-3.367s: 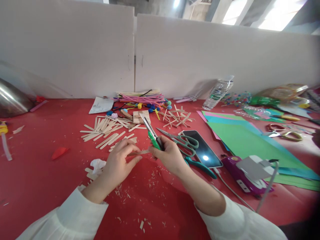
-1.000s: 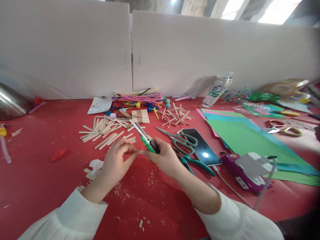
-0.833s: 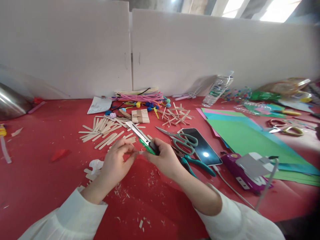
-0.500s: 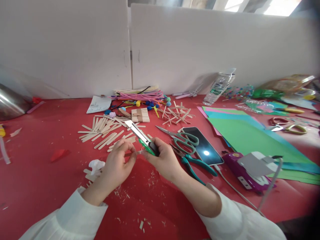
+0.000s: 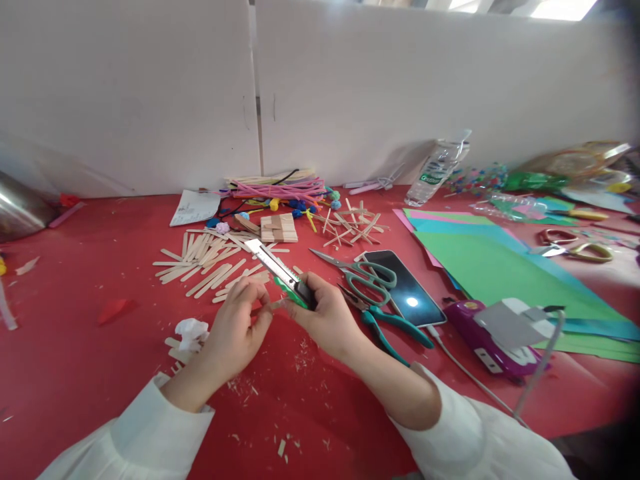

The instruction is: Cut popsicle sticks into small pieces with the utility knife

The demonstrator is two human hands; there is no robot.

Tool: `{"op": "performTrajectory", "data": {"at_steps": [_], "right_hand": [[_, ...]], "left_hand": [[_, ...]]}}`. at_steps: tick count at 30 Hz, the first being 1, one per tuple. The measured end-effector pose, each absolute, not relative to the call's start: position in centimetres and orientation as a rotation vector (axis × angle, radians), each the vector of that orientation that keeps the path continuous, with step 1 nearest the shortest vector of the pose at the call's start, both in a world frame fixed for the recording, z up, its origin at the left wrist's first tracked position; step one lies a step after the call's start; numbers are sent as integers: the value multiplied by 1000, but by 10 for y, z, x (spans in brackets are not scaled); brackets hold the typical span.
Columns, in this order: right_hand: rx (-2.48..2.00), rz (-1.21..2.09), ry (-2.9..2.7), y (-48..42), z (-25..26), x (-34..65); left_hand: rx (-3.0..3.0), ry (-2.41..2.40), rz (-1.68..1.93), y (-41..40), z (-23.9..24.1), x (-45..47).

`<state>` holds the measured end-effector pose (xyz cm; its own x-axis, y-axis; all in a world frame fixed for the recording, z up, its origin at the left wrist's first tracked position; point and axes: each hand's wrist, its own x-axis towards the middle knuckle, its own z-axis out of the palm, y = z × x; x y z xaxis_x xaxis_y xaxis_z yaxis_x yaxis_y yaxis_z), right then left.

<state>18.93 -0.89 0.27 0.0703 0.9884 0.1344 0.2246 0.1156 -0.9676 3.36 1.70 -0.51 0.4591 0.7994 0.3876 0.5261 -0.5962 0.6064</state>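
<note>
My right hand grips a green and black utility knife, its blade extended and pointing away to the upper left. My left hand is closed in a pinch just beside it. A thin pale strip spans the small gap between the left fingertips and the right thumb; most of it is covered by my fingers. Beyond the left hand, loose craft sticks lie spread on the red table. Wood shavings are scattered below both hands.
To the right lie grey-green scissors, teal-handled pliers, a phone on a cable and a purple power strip. Coloured paper sits farther right. A bottle leans near the white panel. Pink pipe cleaners lie behind.
The whole view has shifted slightly, so things sit a little higher and more to the left. Both hands keep nearly the same pose, with the knife still in the right.
</note>
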Motion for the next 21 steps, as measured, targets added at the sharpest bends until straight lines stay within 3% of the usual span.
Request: {"op": "performTrajectory", "data": {"at_steps": [7, 11, 21], "right_hand": [[-1207, 1145, -1039, 0, -2, 197], [-1126, 1279, -910, -1, 0, 192], [-1197, 1283, -1225, -11, 1, 185]], "left_hand": [[1840, 1219, 1109, 20, -13, 32], [1617, 1071, 893, 18, -7, 37], [1541, 1063, 971, 11, -1, 39]]}}
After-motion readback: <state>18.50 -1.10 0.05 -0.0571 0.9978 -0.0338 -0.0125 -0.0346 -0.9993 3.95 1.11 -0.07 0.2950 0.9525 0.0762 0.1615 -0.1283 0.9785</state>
